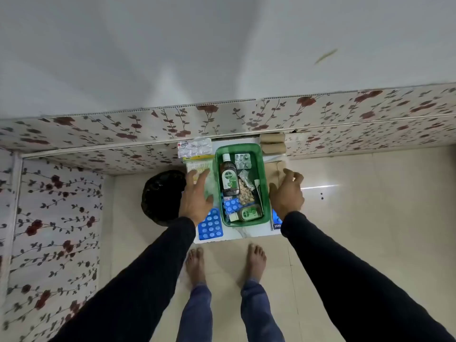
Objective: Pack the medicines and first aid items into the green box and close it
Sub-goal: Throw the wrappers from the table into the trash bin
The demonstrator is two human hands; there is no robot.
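Nearest the person, past 2 bare feet [225, 264] on the tiled floor, a blue pill sheet [210, 224] lies on the white surface [243, 233] just left of the green box [266, 183], so it is not yet packed. On the right, a blue-and-white packet [276, 222] peeks out from under the right wrist, also outside the box. The left hand [196, 196] hovers palm down just left of the box with its grip apart and empty, fingers spread toward the packet of cotton swabs [198, 166], probably reaching for the next thing to load. The right hand [287, 191] is just beside the box's right wall, its grip also apart and holding nothing, perhaps ready to steady the box. Inside the box lie a large antiseptic bottle [229, 180], a smaller bottle [248, 213], another blue pill sheet [232, 205], a bag of tan tablets [245, 192] and a silver strip [242, 161]; room is getting tight, so flat items would slide in best along the walls. Farther back, silver strips [195, 148] and 2 tan rolls [272, 143] wait by the flowered wall [123, 129]. A dark bin [162, 196] stands on the floor to the left. No lid can be made out.
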